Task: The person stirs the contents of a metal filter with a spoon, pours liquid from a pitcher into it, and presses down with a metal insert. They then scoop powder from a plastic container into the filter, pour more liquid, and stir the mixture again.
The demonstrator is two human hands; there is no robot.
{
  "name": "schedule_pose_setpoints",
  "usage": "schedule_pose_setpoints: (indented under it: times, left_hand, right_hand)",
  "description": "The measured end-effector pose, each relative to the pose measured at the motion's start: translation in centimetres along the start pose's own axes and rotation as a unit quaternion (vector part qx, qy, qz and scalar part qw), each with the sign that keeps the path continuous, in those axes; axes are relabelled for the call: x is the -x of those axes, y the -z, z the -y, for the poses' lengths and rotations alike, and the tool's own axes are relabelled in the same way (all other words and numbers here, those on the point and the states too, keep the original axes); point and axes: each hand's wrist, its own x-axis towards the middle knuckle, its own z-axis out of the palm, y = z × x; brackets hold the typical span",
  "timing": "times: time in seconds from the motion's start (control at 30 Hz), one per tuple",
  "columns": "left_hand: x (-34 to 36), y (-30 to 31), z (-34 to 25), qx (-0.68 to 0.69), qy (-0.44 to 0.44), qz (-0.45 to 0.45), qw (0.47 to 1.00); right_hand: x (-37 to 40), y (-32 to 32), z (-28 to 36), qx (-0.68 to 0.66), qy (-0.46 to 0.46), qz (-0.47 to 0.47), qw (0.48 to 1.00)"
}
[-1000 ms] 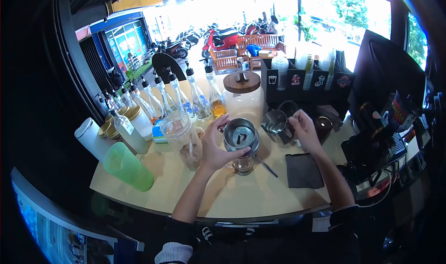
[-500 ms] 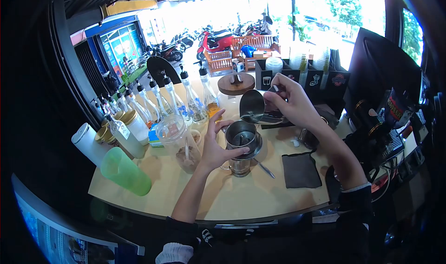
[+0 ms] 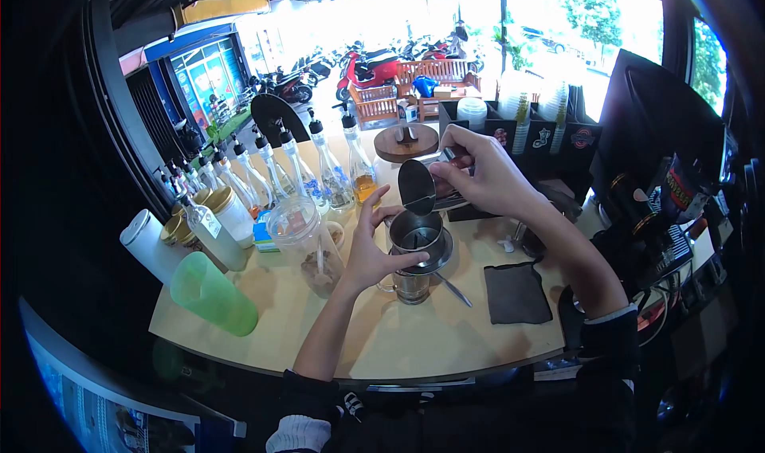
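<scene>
Head view: likely pouring from jug (image 3: 417,188), gripped in curled right hand (image 3: 496,176), into metal cup (image 3: 414,234) below, held in part-open left hand (image 3: 368,260); calls for slow tipping.

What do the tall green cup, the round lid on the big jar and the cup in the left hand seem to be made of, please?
Green cup: probably matte plastic, being cloudy and translucent.
Round lid: apparently wood, brown with a smooth finish.
Cup in the left hand: likely polished metal, given its grey, reflective wall.
</scene>
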Motion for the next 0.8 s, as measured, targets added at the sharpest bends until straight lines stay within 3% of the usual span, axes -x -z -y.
schedule_pose_setpoints:
  times: [0.8]
  left_hand:
    - [-0.1, -0.1, -0.1, 0.004, 0.012, 0.019, 1.0]
  right_hand:
    - [0.1, -0.6, 0.5, 0.021, 0.047, 0.001, 0.999]
